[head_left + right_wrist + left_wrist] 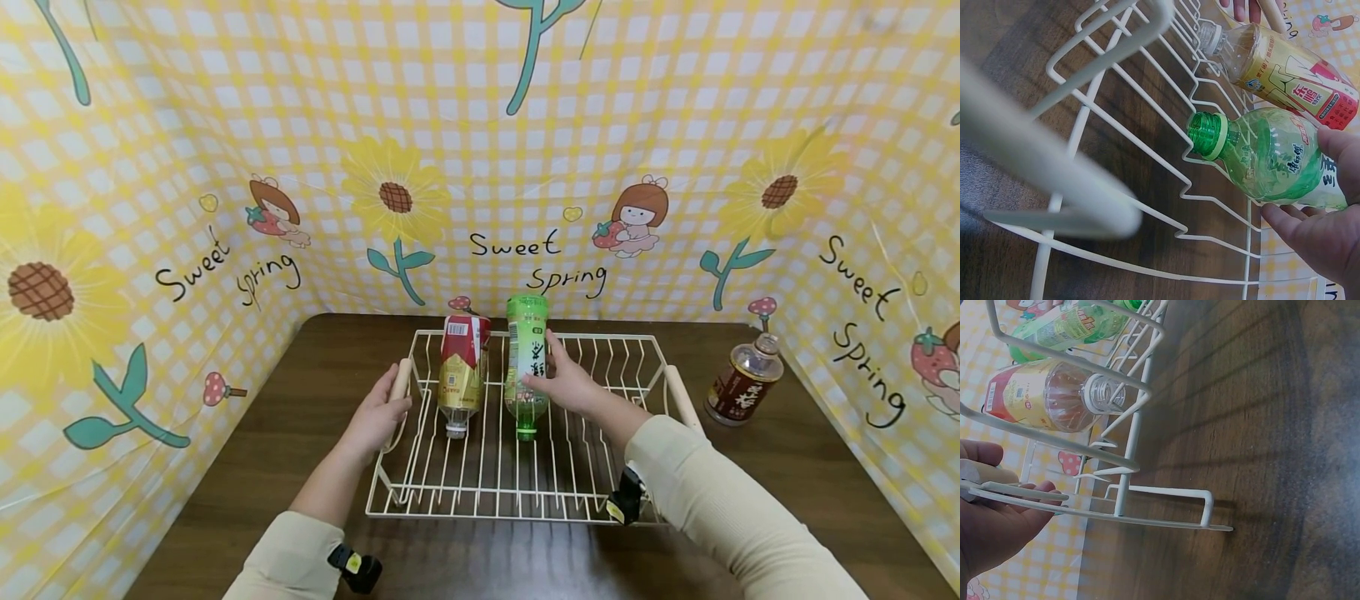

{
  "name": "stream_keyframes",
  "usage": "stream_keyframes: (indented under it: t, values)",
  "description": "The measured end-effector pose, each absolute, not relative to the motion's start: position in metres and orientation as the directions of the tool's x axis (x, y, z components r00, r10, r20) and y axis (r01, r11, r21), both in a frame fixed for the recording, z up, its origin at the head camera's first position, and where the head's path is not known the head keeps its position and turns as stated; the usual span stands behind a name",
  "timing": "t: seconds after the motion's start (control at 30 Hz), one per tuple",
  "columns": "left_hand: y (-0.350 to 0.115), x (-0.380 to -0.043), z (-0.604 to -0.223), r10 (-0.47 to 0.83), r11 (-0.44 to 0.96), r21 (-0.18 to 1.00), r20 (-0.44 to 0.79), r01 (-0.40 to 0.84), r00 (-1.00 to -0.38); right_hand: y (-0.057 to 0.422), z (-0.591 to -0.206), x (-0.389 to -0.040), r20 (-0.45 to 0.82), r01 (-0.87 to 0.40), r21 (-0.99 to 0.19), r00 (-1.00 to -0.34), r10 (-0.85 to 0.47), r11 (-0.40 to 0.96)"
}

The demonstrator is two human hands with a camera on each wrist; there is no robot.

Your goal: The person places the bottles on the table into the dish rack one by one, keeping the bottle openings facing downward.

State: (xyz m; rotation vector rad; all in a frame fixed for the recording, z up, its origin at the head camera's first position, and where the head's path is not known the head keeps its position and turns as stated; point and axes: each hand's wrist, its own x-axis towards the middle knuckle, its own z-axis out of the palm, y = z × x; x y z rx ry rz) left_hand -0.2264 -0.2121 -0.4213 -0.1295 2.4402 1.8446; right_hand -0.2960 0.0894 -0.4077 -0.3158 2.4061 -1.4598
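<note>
Tabletop booth (450, 83) — checked cloth walls (510, 187)

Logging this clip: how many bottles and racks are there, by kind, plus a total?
Bottles: 3 (green bottle, red-and-gold bottle, brown-labelled bottle)
Racks: 1 (wire rack)
Total: 4

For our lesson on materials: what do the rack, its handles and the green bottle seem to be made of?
Rack: probably coated metal; thin, bent, smooth cream wires.
Handles: likely wood, pale tan and matte; plastic is possible.
Green bottle: apparently plastic; glossy, see-through, threaded neck.
</note>
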Motion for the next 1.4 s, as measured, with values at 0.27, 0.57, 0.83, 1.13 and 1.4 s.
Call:
stream_keyframes:
  t: [0.27,0.57,0.83,1.13,1.4]
  values:
    - [-0.211,-0.228,-0.419,-0.026,0.289,0.945,-0.152,-0.153,-0.988,0.09,-0.405,-0.295,-0.16,0.01,-0.898,-0.939,-0.304,0.441]
    - [-0.211,-0.23,-0.422,-0.026,0.299,0.944,-0.14,-0.141,-0.99,0.101,-0.4,-0.296,-0.146,0.019,-0.905,-0.952,-0.271,0.424]
    - [-0.21,-0.228,-0.419,-0.026,0.292,0.946,-0.142,-0.143,-0.99,0.124,-0.384,-0.293,-0.109,-0.017,-0.911,-0.954,-0.279,0.411]
    - [-0.212,-0.229,-0.421,-0.017,0.286,0.947,-0.148,-0.147,-0.989,0.158,-0.357,-0.29,-0.016,-0.089,-0.896,-0.973,-0.232,0.434]
    - [-0.213,-0.231,-0.423,-0.009,0.268,0.951,-0.156,-0.152,-0.988,0.192,-0.341,-0.287,0.023,-0.102,-0.889,-0.984,-0.179,0.446]
